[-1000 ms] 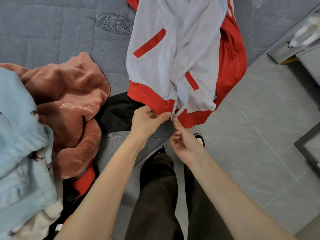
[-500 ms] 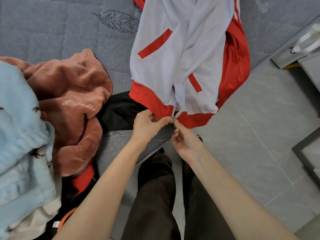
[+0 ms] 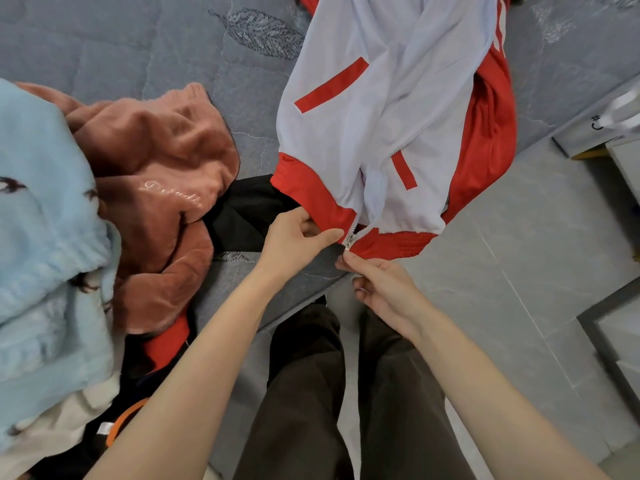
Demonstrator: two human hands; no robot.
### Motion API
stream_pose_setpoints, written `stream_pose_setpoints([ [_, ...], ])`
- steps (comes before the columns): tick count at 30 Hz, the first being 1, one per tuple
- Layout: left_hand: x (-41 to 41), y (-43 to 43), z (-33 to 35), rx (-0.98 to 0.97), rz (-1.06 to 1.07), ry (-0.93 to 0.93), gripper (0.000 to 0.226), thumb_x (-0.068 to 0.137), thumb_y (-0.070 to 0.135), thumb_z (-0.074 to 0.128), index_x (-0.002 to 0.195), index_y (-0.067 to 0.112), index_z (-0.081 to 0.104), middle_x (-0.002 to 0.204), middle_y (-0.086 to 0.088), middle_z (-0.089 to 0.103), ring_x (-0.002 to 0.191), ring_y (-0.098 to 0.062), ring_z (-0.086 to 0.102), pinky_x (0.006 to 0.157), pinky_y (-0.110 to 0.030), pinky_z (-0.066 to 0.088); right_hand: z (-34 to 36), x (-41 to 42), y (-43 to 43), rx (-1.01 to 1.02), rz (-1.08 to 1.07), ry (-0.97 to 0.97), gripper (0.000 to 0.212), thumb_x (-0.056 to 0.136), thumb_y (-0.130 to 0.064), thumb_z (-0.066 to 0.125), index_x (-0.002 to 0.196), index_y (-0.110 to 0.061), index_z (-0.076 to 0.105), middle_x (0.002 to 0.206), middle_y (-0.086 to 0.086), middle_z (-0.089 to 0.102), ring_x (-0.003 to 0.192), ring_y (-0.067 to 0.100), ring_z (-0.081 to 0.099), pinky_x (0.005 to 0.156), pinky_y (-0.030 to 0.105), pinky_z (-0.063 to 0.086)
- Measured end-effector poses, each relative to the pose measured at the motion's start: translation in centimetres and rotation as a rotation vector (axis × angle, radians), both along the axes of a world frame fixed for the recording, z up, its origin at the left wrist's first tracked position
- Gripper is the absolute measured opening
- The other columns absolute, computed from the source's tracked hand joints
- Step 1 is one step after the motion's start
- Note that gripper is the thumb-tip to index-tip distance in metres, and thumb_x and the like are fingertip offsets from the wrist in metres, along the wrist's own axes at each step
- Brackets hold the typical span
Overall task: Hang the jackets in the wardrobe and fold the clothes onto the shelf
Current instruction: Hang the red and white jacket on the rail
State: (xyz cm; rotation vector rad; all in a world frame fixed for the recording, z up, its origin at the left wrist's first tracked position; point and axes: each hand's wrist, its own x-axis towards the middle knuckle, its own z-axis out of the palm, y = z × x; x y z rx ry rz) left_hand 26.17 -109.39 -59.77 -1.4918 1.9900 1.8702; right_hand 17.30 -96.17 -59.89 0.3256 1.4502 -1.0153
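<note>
Left hand [image 3: 294, 237], right hand [image 3: 384, 289] pinch jacket [image 3: 381, 116] hem.

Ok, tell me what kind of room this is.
Probably a bedroom: a grey quilted mattress heaped with clothes, a tiled floor alongside, and both hands working on a red-and-white jacket.

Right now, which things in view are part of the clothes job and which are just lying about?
Part of the job:
- red and white jacket, zipper pinched by left hand and right hand
- brown fleece top
- light blue fleece
- black garment

Just lying about:
- grey bedspread
- white bag
- floor tiles
</note>
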Motion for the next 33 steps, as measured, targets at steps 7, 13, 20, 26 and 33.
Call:
stream_pose_setpoints([
  [7, 1.3, 0.6, -1.2, -0.099, 0.023, 0.007, 0.013, 0.083, 0.019, 0.072, 0.094, 0.018, 0.066, 0.081, 0.005, 0.068, 0.067, -0.002, 0.056, 0.065, -0.011, 0.045, 1.4, -2.0, -1.4, 0.048, 0.235, -0.057, 0.008, 0.09, -0.022, 0.062, 0.084, -0.017, 0.065, 0.063, -0.006, 0.064, 0.047, 0.005, 0.041, 0.043, 0.016, 0.034],
  [13, 1.3, 1.5, -3.0, 0.101, 0.2, 0.048, 0.011, 0.09, 0.016, 0.065, 0.1, 0.018, 0.06, 0.092, -0.001, 0.067, 0.078, -0.007, 0.058, 0.074, -0.018, 0.047, 1.4, -3.3, -3.9, 0.031, 0.493, -0.009, 0.02, 0.092, -0.015, 0.045, 0.073, -0.017, 0.047, 0.047, -0.005, 0.042, 0.047, 0.009, 0.03, 0.047, 0.019, 0.03],
  [20, -0.2, 4.0, -4.8, 0.231, 0.3, 0.077, 0.031, 0.092, 0.031, 0.061, 0.098, 0.001, 0.067, 0.084, -0.011, 0.069, 0.07, -0.005, 0.058, 0.068, -0.02, 0.046, 1.0, -5.8, -4.9, 0.084, 0.68, 0.084, 0.03, 0.093, -0.019, 0.045, 0.063, -0.018, 0.046, 0.046, -0.007, 0.032, 0.044, 0.008, 0.022, 0.043, 0.017, 0.021],
  [26, 1.0, 3.6, -4.5, 0.109, 0.254, 0.064, 0.026, 0.095, 0.035, 0.055, 0.083, 0.014, 0.062, 0.074, 0.001, 0.064, 0.064, -0.001, 0.056, 0.061, -0.018, 0.045, 0.9, -5.4, -5.2, 0.066, 0.323, -0.212, 0.031, 0.093, -0.017, 0.048, 0.061, -0.018, 0.05, 0.044, -0.011, 0.028, 0.037, 0.005, 0.02, 0.04, 0.017, 0.014],
  [33, 4.0, 1.5, -3.3, -0.012, 0.175, 0.002, 0.026, 0.097, 0.033, 0.051, 0.091, 0.009, 0.06, 0.078, 0.004, 0.063, 0.069, -0.004, 0.059, 0.059, -0.01, 0.042, 2.5, -5.6, -8.0, 0.037, -0.028, -0.346, 0.026, 0.084, -0.01, 0.046, 0.058, -0.017, 0.047, 0.042, -0.01, 0.026, 0.034, 0.006, 0.02, 0.039, 0.015, 0.01],
])
